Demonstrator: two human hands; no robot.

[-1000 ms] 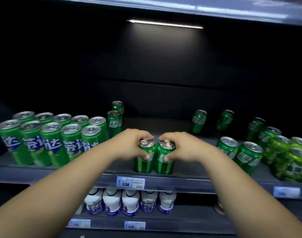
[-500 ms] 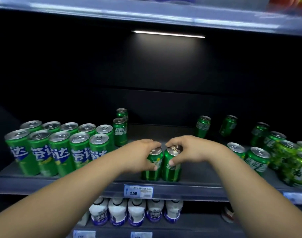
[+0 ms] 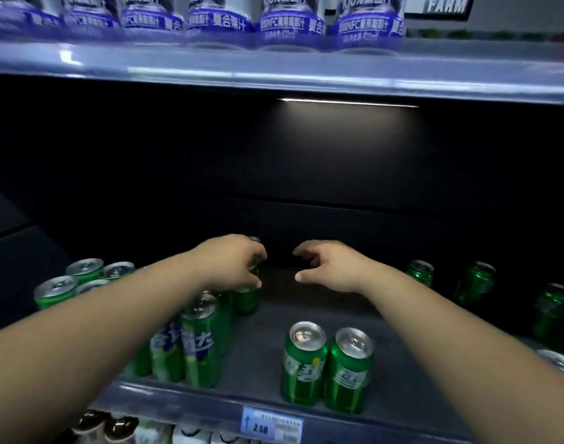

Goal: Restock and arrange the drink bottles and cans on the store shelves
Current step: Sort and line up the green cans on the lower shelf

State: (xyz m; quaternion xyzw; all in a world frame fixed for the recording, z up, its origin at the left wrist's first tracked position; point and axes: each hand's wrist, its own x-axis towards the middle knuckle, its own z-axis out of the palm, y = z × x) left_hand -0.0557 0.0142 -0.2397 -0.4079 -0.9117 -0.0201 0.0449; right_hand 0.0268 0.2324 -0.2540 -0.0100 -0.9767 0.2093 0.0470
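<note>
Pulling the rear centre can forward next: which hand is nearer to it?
Left. The left hand covers the top of the rear centre can; the right hand hovers apart to its right.

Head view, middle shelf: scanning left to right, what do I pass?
Block of cans → left hand, gripping a back can → right hand, holding nothing → lone can → second lone can → right-end cans. Front pair of cans skipped: it overlaps the right hand.

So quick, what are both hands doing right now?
Left hand: curled round a green can at the back.
Right hand: open, holding nothing.
</note>
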